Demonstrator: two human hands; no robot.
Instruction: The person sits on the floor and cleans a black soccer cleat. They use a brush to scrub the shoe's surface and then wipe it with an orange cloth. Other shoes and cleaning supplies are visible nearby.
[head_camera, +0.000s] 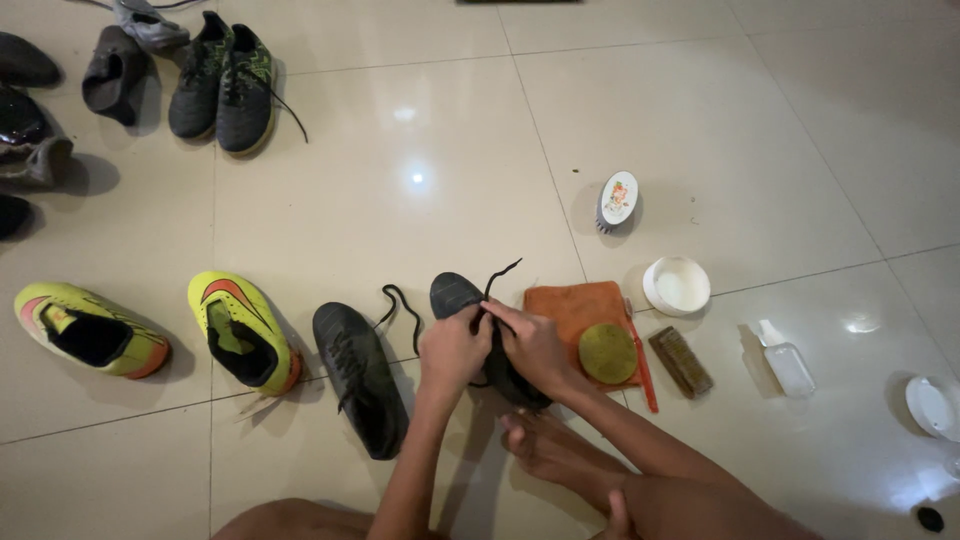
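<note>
A black shoe (455, 294) stands on the tiled floor in front of me, toe pointing away. My left hand (452, 349) and my right hand (532, 345) are both on it, pinching its black laces (497, 277), whose ends stick up and to the right. Most of the shoe's body is hidden under my hands. Its black mate (360, 375) lies just left, with a loose lace (400, 303) curling from it. My bare foot (545, 450) rests below the hands.
Two yellow shoes (242, 331) (90, 330) lie to the left; dark shoes (220, 85) sit at the top left. Right of my hands are an orange cloth (575, 305) with a round tin (608, 353), a brush (681, 361), a white bowl (676, 285), a clear bottle (785, 362) and an oval brush (617, 200).
</note>
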